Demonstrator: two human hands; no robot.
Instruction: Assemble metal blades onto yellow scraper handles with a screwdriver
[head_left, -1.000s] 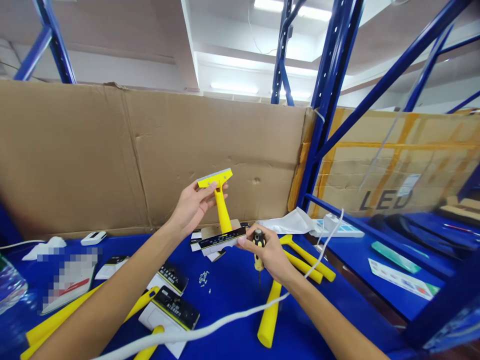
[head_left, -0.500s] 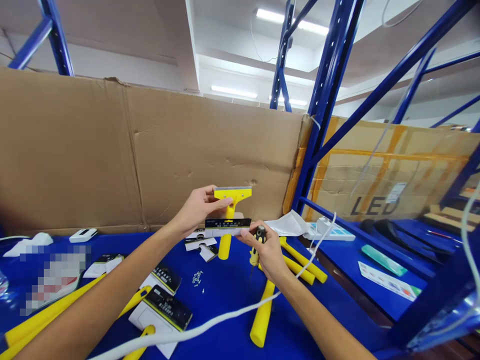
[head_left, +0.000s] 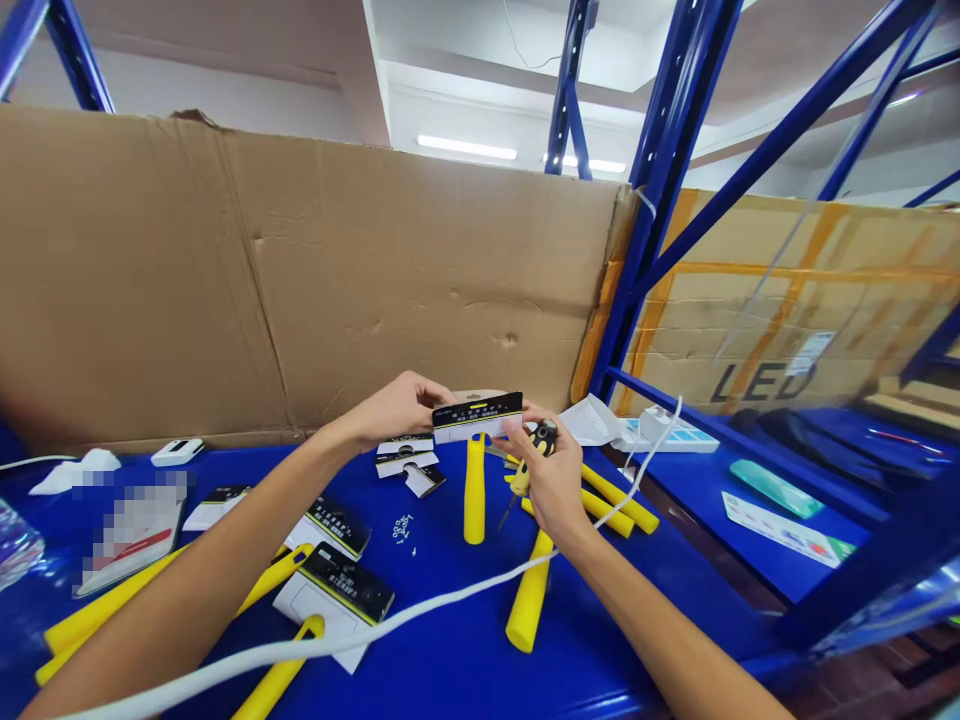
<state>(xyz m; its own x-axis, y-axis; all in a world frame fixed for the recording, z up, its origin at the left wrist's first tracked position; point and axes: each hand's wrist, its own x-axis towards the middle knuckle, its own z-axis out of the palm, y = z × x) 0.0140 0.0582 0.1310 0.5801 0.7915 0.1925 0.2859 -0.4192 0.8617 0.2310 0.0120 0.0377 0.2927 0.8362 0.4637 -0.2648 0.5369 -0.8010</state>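
Observation:
A black-and-white packaging card point(head_left: 478, 428) is held up in front of a yellow scraper point(head_left: 475, 495). The card hides the scraper's head, while the handle hangs below it. My left hand point(head_left: 405, 410) is closed at the card's left end, its fingertips partly behind the card and seemingly on the scraper head. With thumb and fingers my right hand point(head_left: 559, 480) pinches the card's right end. A yellow-and-black screwdriver point(head_left: 523, 478) is tucked in that same hand, its tip pointing down. Small screws point(head_left: 403, 528) lie on the blue table below.
More yellow scraper handles point(head_left: 530, 600) lie at right and lower left. Printed cards point(head_left: 351, 582) are spread at left, others point(head_left: 411, 465) behind the scraper. A white cable point(head_left: 420, 650) crosses the front. Cardboard point(head_left: 420, 270) stands behind, beside a blue rack post point(head_left: 664, 150).
The card has risen over the scraper's head, which showed above it before and is now hidden. My left thumb has left the front of the head. The view has tilted down slightly.

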